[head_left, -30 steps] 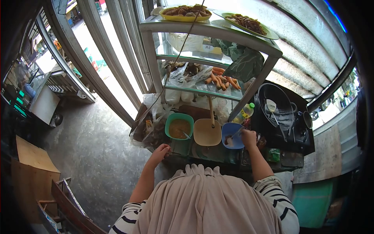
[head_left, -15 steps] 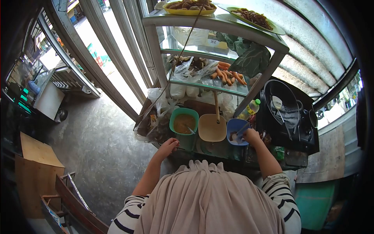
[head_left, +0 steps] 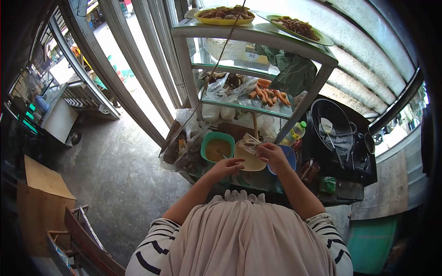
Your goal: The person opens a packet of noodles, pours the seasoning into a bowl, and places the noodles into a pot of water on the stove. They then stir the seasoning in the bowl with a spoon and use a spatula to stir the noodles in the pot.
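Note:
My right hand [head_left: 275,155] pinches a small whitish packet [head_left: 248,141], perhaps a sachet, over the beige bowl [head_left: 251,162]. What is inside the packet is too small to tell. Near the front rims of the bowls, my left hand [head_left: 225,169] points toward the beige bowl with its fingers stretched out and nothing visible in them. To the left stands a green bowl [head_left: 216,136] of orange-brown liquid with a spoon in it. A blue bowl [head_left: 290,154] is partly hidden behind my right hand.
A glass-shelved cabinet [head_left: 255,32] rises behind the bowls, with carrots [head_left: 267,93] and plastic bags on its shelf. Plates of fried food [head_left: 225,14] sit on top. At right are a green-capped bottle [head_left: 297,131] and a black wok [head_left: 330,120] on a stove.
My right hand has left the blue bowl and moved left, now with the whitish packet in it. My left hand has moved right and a little up, toward the beige bowl.

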The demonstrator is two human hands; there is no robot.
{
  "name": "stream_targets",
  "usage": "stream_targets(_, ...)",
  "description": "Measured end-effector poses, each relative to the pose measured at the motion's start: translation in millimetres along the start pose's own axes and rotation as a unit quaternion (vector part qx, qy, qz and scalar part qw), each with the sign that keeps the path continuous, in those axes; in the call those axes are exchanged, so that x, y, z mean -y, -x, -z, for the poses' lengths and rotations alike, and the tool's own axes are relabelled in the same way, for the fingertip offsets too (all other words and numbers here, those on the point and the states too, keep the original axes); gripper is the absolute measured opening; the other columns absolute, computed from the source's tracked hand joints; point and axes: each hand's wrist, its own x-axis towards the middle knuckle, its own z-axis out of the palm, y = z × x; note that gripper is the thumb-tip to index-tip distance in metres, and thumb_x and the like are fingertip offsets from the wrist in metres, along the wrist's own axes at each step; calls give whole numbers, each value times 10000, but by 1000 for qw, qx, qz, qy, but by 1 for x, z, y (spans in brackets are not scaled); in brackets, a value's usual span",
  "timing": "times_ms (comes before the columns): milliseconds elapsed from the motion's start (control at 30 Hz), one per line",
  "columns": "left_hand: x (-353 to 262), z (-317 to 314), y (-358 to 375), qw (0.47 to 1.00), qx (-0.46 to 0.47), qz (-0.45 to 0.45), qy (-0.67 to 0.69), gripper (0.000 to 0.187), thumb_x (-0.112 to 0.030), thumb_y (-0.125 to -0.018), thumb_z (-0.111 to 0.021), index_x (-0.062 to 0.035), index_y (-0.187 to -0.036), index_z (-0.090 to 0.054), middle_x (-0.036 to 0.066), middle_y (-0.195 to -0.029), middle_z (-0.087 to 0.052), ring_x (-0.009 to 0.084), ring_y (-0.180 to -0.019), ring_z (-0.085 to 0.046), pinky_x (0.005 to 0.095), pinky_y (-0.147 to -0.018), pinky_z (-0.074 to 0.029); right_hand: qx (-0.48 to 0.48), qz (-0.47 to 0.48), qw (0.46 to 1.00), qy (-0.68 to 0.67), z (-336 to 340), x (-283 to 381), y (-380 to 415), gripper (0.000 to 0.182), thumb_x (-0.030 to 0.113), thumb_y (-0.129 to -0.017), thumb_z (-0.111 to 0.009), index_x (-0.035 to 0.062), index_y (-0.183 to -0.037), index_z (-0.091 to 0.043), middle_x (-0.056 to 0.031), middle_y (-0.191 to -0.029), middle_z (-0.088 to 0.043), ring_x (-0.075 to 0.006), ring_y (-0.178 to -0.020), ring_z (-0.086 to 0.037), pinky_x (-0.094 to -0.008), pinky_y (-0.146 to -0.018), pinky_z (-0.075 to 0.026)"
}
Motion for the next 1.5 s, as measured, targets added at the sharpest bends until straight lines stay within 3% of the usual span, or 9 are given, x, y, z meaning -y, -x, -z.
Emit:
stream_targets(400, 62, 37, 15, 935, -276, 61, 213, 278, -330, -840, -650, -103, -983, -580, -17, -879, -626, 69, -615, -545, 186, -495, -378, 31, -47, 998, -37, 7, -66, 3, 192, 156, -828, -676, 46, -970, -608, -11, -846, -607, -99, -687, -573, -240, -640, -467)
stream_targets(533, 94, 126, 34, 902, -431, -1, 30, 242, -310, -828, -654, -78, -842, -588, 8, -717, -589, 74, -498, -504, 226, -422, -377, -20, -79, 992, -94, 44, -87, 10, 173, 148, -834, -665, 80, -966, -576, 19, -778, -554, -97, -641, -539, -262, -598, -460)
stream_targets(733, 104, 226, 20, 857, -322, 182, -359, 369, -367, -757, -610, -3, -753, -667, 172, -708, -649, 302, -681, -644, 392, -643, -481, -80, -183, 971, -134, 75, -121, 38, 179, 159, -844, -651, 120, -986, -549, 34, -782, -530, -93, -641, -522, -268, -595, -460)
stream_targets(867, 78, 229, -1, 824, -377, 183, -382, 350, -320, -754, -619, 9, -859, -675, 215, -837, -658, 349, -851, -642, 423, -770, -493, -99, -192, 967, -134, 77, -114, 55, 136, 201, -834, -671, 136, -912, -580, 53, -719, -543, -84, -625, -539, -260, -616, -454)
stream_targets(1000, 57, 203, -3, 738, -498, 88, -447, 472, -337, -781, -612, 32, -1075, -603, 239, -1004, -632, 362, -970, -611, 422, -824, -474, -104, -170, 968, -155, 110, -115, 69, 146, 243, -843, -670, 129, -856, -581, 45, -702, -564, -93, -640, -560, -253, -632, -453)
stream_targets(1133, 43, 139, 12, 793, -449, 112, -397, 535, -305, -819, -583, -4, -1249, -483, 214, -1045, -625, 346, -983, -603, 439, -849, -458, -105, -145, 963, -203, 148, -109, 105, 245, 326, -868, -633, 106, -777, -575, 19, -665, -574, -119, -645, -583, -252, -652, -458)
stream_targets(1267, 100, 44, -2, 666, -577, -83, -464, 551, -159, -794, -597, -63, -1305, -416, 165, -1261, -498, 327, -1157, -485, 438, -930, -400, -178, -66, 974, -122, 200, -124, 151, 234, 320, -882, -607, 85, -890, -604, -9, -742, -597, -131, -649, -591, -271, -667, -480)
stream_targets(1400, 124, -98, -28, 734, -540, -122, -394, 491, -64, -756, -594, -56, -1231, -466, 158, -1141, -517, 329, -1086, -503, 411, -913, -412, -180, -128, 952, -214, 307, -177, 208, 359, 132, -852, -624, 136, -1196, -519, -21, -936, -605, -130, -695, -603, -296, -694, -489)
stream_targets(1500, 112, -204, -53, 799, -458, -188, -342, 474, -25, -744, -584, -49, -1205, -476, 144, -1082, -516, 297, -1024, -514, 391, -886, -418, -253, -68, 956, -134, 345, -170, 277, 395, 114, -845, -610, 147, -1220, -490, -17, -917, -613, -138, -715, -616, -306, -703, -486)
